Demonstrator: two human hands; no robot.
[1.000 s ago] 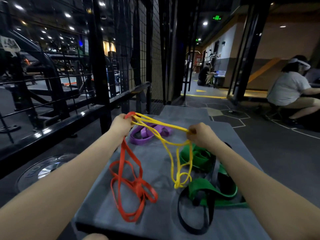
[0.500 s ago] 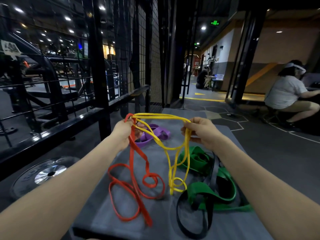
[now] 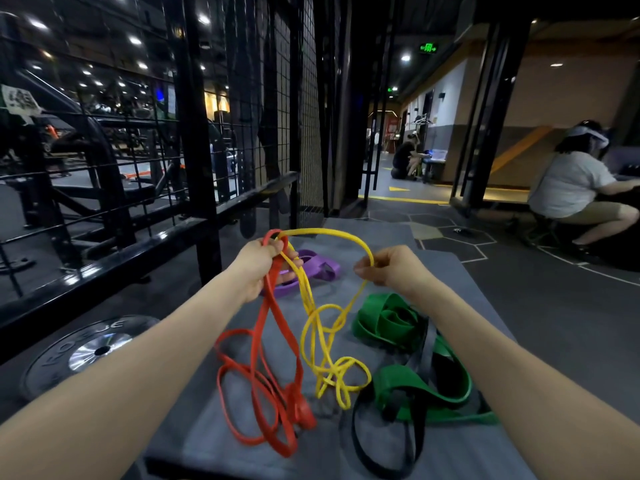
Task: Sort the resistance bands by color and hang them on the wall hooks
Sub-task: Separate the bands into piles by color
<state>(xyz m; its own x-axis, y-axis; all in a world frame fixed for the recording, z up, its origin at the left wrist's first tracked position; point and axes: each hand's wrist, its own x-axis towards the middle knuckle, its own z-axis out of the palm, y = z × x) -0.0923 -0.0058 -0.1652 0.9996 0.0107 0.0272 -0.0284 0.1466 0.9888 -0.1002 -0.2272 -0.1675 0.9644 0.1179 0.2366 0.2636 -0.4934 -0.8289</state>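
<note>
2 hands raised over the far half of a grey padded desk (image 3: 460, 292). Left hand (image 3: 259, 268) grips the tops of the red band (image 3: 273, 327) and the yellow band (image 3: 311, 341) together, fingers curled round both. Right hand (image 3: 388, 268) pinches the yellow band at thumb and fingertips. Between the hands the yellow band arches up and over, running left to right; from each hand its strands drop toward the near edge, cross in a loose knot mid-air, and end in a tangle of small loops on the desk's middle. Red band hangs long axis vertical from the left hand, lower loops sprawled flat toward the near-left corner.

Purple band (image 3: 322, 266) lies near the far edge, partly hidden behind the left hand. Green bands (image 3: 388, 320) sit coiled and folded along the right side, a black band (image 3: 412, 441) looping under and over them toward the near edge; how many green ones, cannot tell.

Desk surface grey, dull. Dark gym floor around it, weight plate (image 3: 86, 351) flat on the floor at left, black wire-mesh rack (image 3: 270, 116) beyond. Seated person (image 3: 571, 185) at far right, another crouched down the corridor, small and blurred. Near edge of desk cut off by frame.
</note>
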